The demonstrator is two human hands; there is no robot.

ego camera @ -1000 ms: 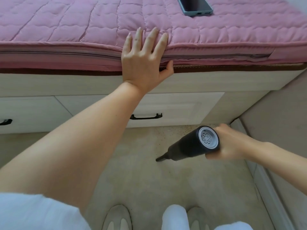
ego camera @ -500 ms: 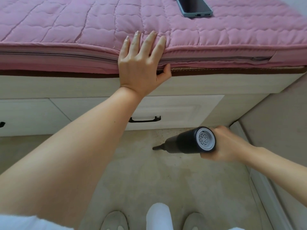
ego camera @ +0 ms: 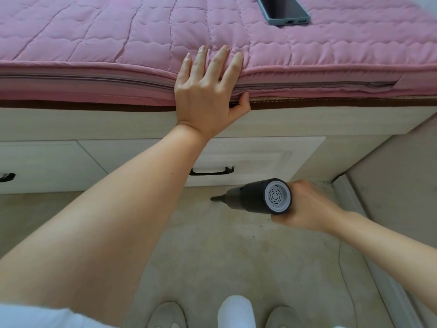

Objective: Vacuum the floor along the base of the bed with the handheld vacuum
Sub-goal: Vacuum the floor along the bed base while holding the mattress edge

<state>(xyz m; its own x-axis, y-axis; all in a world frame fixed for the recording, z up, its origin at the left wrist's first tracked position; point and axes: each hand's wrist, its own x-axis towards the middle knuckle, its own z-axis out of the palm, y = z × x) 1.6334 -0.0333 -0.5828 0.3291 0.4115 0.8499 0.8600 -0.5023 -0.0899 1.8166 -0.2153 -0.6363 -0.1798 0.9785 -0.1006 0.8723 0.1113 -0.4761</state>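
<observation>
Gripping the dark grey cylindrical handheld vacuum (ego camera: pixel 256 197), your right hand (ego camera: pixel 305 209) wraps its fingers around the underside of the body; the pale round vented rear cap faces the camera. Its slim black nozzle points left, tip low over the beige speckled floor (ego camera: pixel 212 252), just in front of the drawer face of the bed. Whether the tip touches the floor cannot be told.

Your left hand (ego camera: pixel 208 95) lies spread on the edge of the pink quilted mattress (ego camera: pixel 94 39): four fingers straight over the top seam, thumb hooked under the mattress lip against the brown strip. It presses, not pinches.

Landmark: pale wood-grain bed base (ego camera: pixel 295 121).
- Drawer with black bar handle (ego camera: pixel 211 171) set in the base, directly behind the vacuum nozzle.
- Second black handle (ego camera: pixel 7 176) at the far left of the base, partly cut by the frame edge.
- Grey-blue slab phone (ego camera: pixel 283 10) lying flat on the mattress, above the base's right half, well apart from your left hand.
- Dark specks of dirt on the floor near the base's right corner, by your right wrist.
- Two grey shoes (ego camera: pixel 165 314) and a white trouser leg at the bottom, well in front of the base.
</observation>
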